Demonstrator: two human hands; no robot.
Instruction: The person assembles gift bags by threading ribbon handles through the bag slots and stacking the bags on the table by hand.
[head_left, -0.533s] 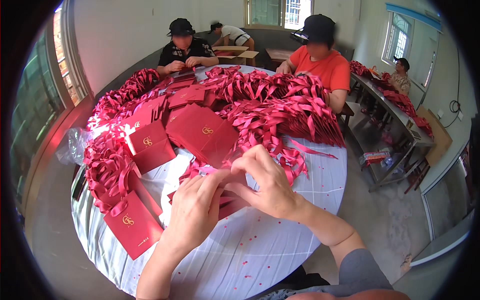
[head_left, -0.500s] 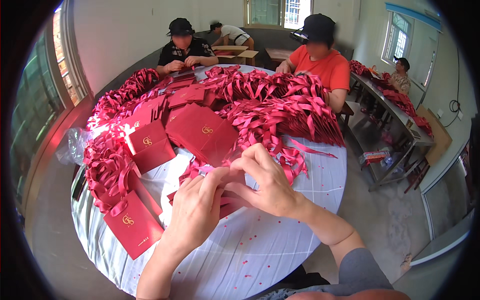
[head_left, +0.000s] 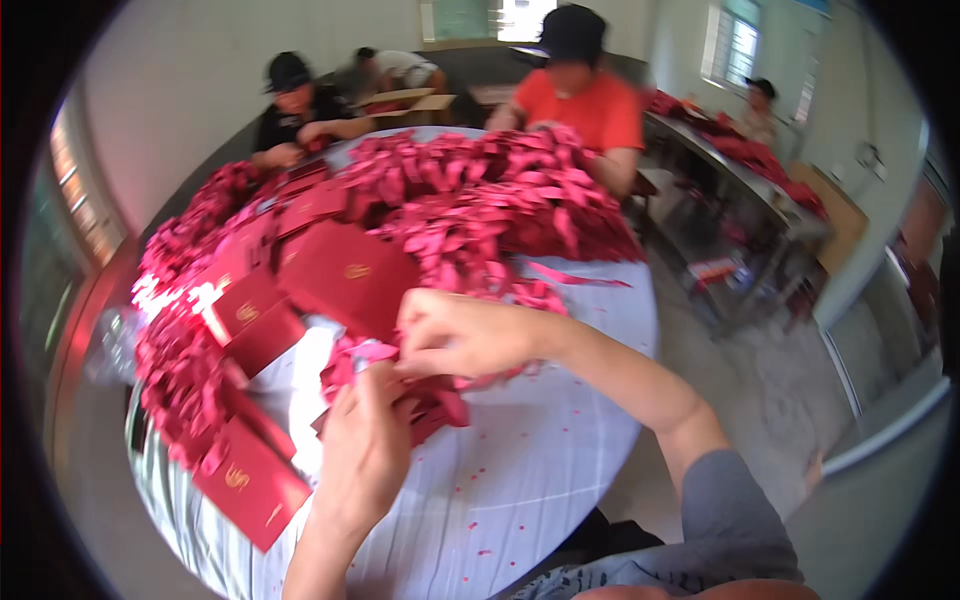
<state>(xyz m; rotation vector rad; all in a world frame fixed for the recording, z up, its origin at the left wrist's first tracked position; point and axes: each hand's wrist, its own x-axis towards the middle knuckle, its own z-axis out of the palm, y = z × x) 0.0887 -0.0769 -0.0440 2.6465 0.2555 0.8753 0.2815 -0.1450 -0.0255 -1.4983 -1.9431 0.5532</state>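
Note:
My left hand is raised over the near part of the round table, thumb and fingers pressed together. Close beside it, my right hand is closed in a pinch, its fingertips almost meeting the left ones. What they pinch is small and blurred. Dark red pieces of paper or ribbon show just below the fingers, and loose pink-red ribbon lies next to the left fingertips. Beyond the hands rests a stack of flat red gift bags with gold print.
More red bags lie along the left side of the white-covered table. Heaps of ribbon-handled bags fill its far half. Two people in black and orange sit across. A side bench stands at right.
The view has shifted, so the table's contents sit further left. My right hand has swung left and up relative to my left hand, its forearm now more across the table.

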